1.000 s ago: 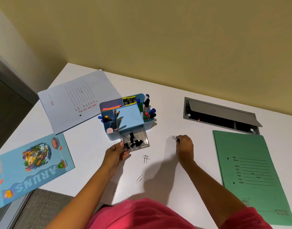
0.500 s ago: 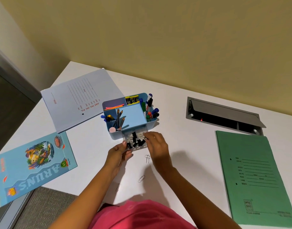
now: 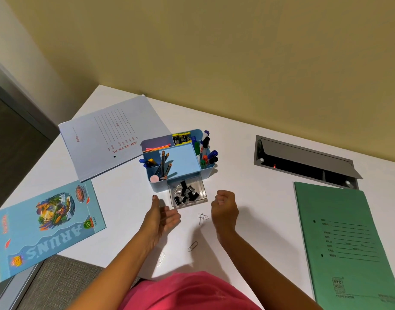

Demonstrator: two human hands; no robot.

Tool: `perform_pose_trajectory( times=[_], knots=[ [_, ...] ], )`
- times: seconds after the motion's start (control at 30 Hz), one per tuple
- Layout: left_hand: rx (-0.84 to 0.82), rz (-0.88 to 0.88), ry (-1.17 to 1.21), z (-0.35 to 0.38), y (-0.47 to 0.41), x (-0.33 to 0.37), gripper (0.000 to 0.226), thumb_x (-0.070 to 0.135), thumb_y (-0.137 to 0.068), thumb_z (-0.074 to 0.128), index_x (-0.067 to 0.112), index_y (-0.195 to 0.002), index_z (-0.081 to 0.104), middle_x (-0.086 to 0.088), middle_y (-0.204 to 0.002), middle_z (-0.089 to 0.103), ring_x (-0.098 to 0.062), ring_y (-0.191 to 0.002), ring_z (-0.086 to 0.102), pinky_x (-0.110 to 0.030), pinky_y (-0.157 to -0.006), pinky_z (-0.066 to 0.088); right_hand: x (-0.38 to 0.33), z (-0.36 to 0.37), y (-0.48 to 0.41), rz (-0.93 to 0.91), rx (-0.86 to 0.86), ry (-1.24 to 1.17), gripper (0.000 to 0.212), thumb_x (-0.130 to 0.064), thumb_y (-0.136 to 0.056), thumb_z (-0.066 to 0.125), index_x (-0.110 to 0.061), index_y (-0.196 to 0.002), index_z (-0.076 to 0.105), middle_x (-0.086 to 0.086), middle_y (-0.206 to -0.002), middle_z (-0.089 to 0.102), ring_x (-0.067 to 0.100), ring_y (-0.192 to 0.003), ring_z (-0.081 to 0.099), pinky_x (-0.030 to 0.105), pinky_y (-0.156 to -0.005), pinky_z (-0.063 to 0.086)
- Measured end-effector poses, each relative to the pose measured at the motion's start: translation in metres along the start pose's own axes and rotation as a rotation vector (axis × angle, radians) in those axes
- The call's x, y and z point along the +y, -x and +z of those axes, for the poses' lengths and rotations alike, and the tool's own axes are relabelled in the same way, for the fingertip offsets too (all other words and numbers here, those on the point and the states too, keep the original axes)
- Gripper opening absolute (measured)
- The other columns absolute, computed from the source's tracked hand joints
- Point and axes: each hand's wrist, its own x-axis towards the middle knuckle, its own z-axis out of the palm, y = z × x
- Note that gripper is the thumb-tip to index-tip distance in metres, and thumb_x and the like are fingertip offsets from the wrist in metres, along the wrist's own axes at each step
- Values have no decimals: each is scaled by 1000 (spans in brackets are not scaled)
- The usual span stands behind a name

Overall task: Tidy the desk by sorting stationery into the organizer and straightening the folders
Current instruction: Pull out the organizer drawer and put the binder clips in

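Notebook [image 3: 46,224] lettering "ARUN'S" is seen upside down at far left. "File No" and "ART NO. 1011-PL" are printed on the lilac folder [image 3: 109,135] beside the organizer [image 3: 181,157], whose clear drawer [image 3: 187,194] of binder clips [image 3: 186,195] is pulled out. The left hand [image 3: 160,218] is spread, the right hand [image 3: 224,209] loosely curled and empty, paper clips [image 3: 202,218] between them. The green folder [image 3: 344,242], marked "PTC", is cut off at near right; its smaller print is illegible.
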Motion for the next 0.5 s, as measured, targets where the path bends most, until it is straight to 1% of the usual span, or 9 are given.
perform_pose_trajectory(
  times=[0.07, 0.1, 0.13, 0.2, 0.27, 0.3, 0.4, 0.43, 0.5],
  knots=[
    [26, -23, 28, 2, 2, 2, 55, 53, -98, 27, 1, -100, 47, -26, -105, 58, -36, -87, 61, -33, -49, 57, 1, 0, -4, 275, -104, -45, 16, 3, -84, 55, -9, -95, 56, 11, -91, 59, 25, -76, 58, 30, -69, 47],
    [26, -25, 39, 3, 3, 3, 55, 53, -99, 26, 2, -98, 47, -29, -109, 57, -36, -87, 61, -34, -48, 57, -2, 2, -5, 362, -169, -64, 16, 3, -84, 56, -13, -82, 53, 8, -79, 54, 21, -65, 52, 27, -61, 44],
    [29, -27, 46, 5, 4, 4, 55, 52, -99, 24, 2, -95, 47, -30, -112, 56, -37, -87, 61, -35, -48, 58, -5, 4, -7, 420, -233, -86, 28, 6, -84, 56, -17, -69, 46, 5, -67, 46, 17, -54, 46, 25, -55, 39],
    [47, -30, 54, 10, 6, 8, 54, 50, -100, 21, 3, -91, 45, -33, -114, 55, -37, -90, 61, -38, -50, 58, -10, 8, -10, 502, -330, -170, 45, 15, -84, 50, -16, -56, 36, 1, -54, 38, 11, -37, 36, 21, -43, 33],
    [66, -36, 49, 14, 8, 10, 51, 46, -101, 19, 3, -91, 43, -34, -117, 55, -38, -90, 60, -37, -46, 57, -15, 13, -12, 541, -362, -205, 45, 20, -84, 44, -11, -52, 37, 3, -50, 41, 8, -32, 31, 20, -38, 27],
    [69, -41, 45, 16, 8, 11, 48, 44, -102, 19, 3, -90, 43, -35, -119, 54, -38, -90, 60, -39, -48, 57, -18, 15, -13, 547, -353, -217, 44, 21, -84, 41, -9, -53, 39, 5, -52, 44, 7, -31, 30, 19, -36, 26],
    [81, -55, 44, 19, 9, 13, 46, 38, -102, 20, 3, -84, 43, -36, -124, 53, -38, -87, 60, -44, -61, 54, -22, 20, -16, 569, -314, -257, 42, 23, -84, 33, -8, -56, 40, 6, -56, 43, 6, -26, 29, 15, -31, 24],
    [87, -60, 42, 19, 8, 14, 47, 37, -102, 20, 1, -87, 45, -36, -125, 53, -38, -89, 59, -43, -66, 51, -23, 20, -15, 578, -328, -260, 42, 23, -85, 33, -7, -57, 40, 5, -56, 41, 5, -25, 29, 14, -29, 24],
    [90, -74, 34, 20, 6, 13, 53, 38, -103, 18, -7, -102, 47, -34, -126, 52, -40, -100, 58, -45, -75, 48, -22, 19, -14, 587, -358, -243, 37, 20, -87, 38, -3, -60, 46, 3, -55, 40, 7, -30, 34, 15, -31, 27]
  ],
)
